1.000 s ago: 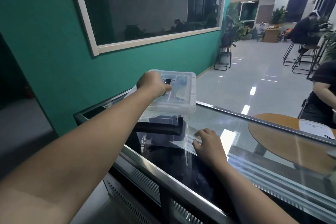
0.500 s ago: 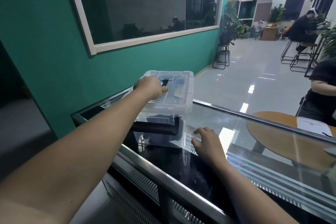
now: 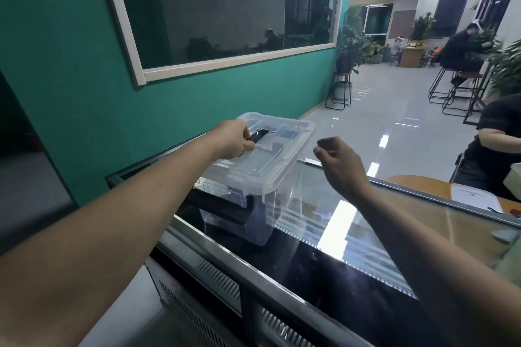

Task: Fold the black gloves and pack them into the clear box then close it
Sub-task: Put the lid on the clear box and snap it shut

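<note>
Since right hand [image 3: 342, 166] is now lifted off table [image 3: 394, 222], fingers loosely curled and empty, clear box [image 3: 253, 177] is held only by left hand [image 3: 235, 139], closed around lid handle [image 3: 258, 134]. Lid on; gloves probably inside.

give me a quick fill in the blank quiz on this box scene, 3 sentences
1. The left hand grips the black handle on the box's ____.
2. The right hand hangs in the air and holds ____.
3. The clear box stands on a ____ countertop.

Missing words: lid; nothing; glass
</note>
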